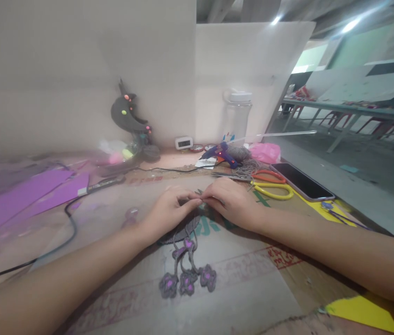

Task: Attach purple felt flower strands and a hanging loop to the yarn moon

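Observation:
My left hand [169, 209] and my right hand [230, 200] meet at the middle of a cardboard sheet [238, 274], fingertips pinched together on the top edge of a dark grey craft piece [183, 228]. From that piece hang three cords ending in grey flowers with purple centres [188, 280], which lie flat on the cardboard near me. The upper part of the piece is hidden under my fingers.
Scissors with orange and yellow handles [270, 184], a phone [303, 181], a blue glue gun [219, 153] and grey yarn [240, 153] lie to the right. A black cable [69, 218] and purple sheets [25, 195] are at left. A grey crescent figure [129, 114], a small clock [183, 142] and a clear bottle [238, 116] stand by the wall.

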`<state>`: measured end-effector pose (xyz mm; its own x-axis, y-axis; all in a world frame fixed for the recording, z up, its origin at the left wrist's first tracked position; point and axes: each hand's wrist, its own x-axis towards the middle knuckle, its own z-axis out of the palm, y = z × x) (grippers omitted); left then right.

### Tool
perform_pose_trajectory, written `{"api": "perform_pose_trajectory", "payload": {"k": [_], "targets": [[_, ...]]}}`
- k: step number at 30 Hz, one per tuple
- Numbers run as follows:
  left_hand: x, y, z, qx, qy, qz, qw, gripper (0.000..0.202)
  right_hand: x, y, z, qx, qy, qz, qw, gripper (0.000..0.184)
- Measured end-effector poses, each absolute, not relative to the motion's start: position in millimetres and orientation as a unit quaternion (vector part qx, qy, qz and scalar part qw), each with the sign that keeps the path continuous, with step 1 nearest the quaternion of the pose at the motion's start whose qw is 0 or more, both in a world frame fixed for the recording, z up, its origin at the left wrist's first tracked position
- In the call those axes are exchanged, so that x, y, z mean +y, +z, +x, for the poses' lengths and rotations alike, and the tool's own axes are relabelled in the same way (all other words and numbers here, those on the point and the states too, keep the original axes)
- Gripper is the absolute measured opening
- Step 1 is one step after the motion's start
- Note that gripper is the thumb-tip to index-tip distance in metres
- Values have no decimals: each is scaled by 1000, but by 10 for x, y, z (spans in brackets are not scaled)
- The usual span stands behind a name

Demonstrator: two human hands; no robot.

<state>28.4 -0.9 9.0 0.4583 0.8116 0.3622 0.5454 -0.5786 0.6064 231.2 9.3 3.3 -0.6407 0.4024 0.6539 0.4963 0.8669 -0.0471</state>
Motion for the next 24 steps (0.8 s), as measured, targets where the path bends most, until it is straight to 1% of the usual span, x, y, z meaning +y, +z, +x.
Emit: {"api": "perform_pose_trajectory", "payload": {"k": [3,6,8,11,13,14,17,20,23,24], "targets": [[-14,100,274,411,329,818,229,25,88,101,2346,-900,-69,-266,339,13],[-18,117,253,434,332,796,260,27,45,272,2385,-886,-55,-326,324,14],[-8,125,239,456,340,773,279,28,-15,395,2402,-891,-26,-380,249,13],[31,125,224,480,366,741,296,27,-118,472,2400,-896,-17,-426,123,20],[62,119,216,480,378,731,304,25,-159,425,2383,-896,-23,-437,75,22],[74,115,212,476,381,730,308,25,-165,382,2373,-897,-24,-436,66,24],[94,104,199,455,391,737,313,25,-135,239,2351,-906,-24,-415,80,28],[97,97,193,447,391,741,312,26,-92,159,2346,-906,-35,-403,123,22],[106,88,190,455,390,736,313,28,-83,148,2347,-905,-64,-387,165,29],[111,85,189,457,390,736,312,29,-83,149,2346,-907,-79,-377,168,28]]}}
